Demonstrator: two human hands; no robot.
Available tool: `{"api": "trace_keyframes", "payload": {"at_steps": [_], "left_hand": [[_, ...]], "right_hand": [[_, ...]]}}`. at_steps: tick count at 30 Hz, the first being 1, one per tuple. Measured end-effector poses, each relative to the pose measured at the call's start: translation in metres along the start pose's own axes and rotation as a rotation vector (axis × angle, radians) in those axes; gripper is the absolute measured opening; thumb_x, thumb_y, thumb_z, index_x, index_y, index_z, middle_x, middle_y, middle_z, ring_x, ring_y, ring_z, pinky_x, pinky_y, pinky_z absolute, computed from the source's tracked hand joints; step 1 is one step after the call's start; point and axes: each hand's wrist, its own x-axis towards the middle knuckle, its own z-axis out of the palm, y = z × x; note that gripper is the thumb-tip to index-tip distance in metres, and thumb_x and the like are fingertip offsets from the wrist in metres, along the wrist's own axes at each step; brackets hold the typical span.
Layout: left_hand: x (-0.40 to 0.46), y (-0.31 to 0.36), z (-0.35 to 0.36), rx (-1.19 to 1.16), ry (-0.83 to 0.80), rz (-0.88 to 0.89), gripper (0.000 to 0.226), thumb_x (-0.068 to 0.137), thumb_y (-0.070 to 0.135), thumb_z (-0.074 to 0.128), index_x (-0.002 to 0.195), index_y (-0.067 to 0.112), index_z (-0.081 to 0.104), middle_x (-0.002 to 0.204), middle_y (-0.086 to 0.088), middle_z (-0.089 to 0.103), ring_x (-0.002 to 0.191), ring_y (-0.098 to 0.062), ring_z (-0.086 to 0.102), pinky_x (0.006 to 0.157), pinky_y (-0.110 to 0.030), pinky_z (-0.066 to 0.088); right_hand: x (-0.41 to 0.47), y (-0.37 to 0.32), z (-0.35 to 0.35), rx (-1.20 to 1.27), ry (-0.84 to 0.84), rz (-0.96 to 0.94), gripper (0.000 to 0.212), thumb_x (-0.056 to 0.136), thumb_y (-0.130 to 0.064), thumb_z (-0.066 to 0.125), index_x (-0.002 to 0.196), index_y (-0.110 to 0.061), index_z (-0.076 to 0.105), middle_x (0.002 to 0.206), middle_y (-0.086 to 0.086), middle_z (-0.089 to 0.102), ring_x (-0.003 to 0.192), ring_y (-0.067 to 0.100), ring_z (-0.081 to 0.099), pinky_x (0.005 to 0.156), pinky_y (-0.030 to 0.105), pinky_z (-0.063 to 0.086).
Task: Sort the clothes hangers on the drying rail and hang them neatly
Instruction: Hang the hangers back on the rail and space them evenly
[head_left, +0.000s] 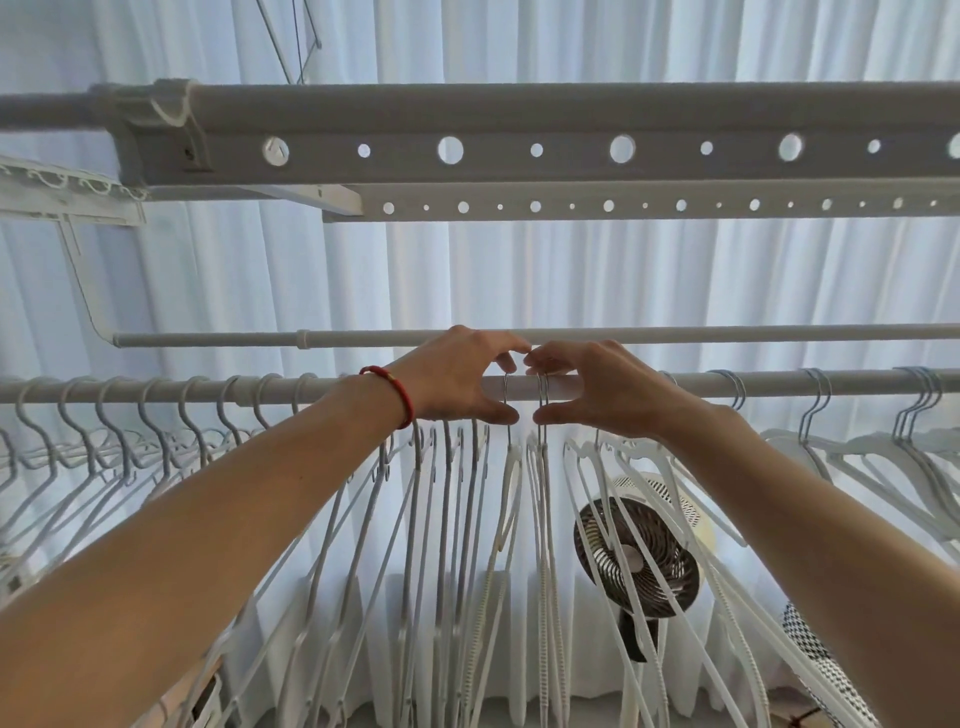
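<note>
A white drying rail (779, 382) runs across the view with several white hangers on it. My left hand (457, 374) curls round the rail and pinches the metal hook of one white hanger (511, 470) between thumb and fingers. Just to its right, my right hand (587, 387) pinches the hooks of two white hangers (543, 467) in the same way. A row of evenly spaced hangers (119, 447) hangs at the left. More hangers (883, 452) hang unevenly at the right. A red bracelet is on my left wrist.
A thinner rail (208, 339) runs behind and above the hands. Above it hang two perforated grey bars (519, 150). White curtains fill the background. A dark fan (636, 561) stands low at the right, behind the hangers.
</note>
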Motion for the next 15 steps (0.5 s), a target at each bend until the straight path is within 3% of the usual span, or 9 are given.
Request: {"api": "trace_keyframes", "payload": {"at_steps": [3,15], "left_hand": [[0.002,0.0,0.002,-0.007,0.01,0.004,0.081,0.074,0.044,0.086,0.144,0.03,0.049,0.124,0.014,0.066,0.101,-0.007,0.054,0.091,-0.028,0.045],[0.003,-0.002,0.002,0.016,-0.002,-0.017,0.083,0.075,0.047,0.084,0.146,0.028,0.046,0.128,0.013,0.064,0.108,-0.01,0.054,0.099,-0.037,0.047]], "right_hand": [[0.001,0.002,-0.001,0.015,-0.011,0.006,0.068,0.073,-0.035,0.091,0.133,-0.02,0.063,0.126,-0.006,0.072,0.117,0.009,0.065,0.095,0.022,0.045],[-0.003,0.015,-0.007,0.018,-0.031,0.04,0.072,0.072,-0.031,0.092,0.137,-0.021,0.061,0.126,-0.006,0.071,0.117,0.009,0.065,0.098,0.023,0.045]]}}
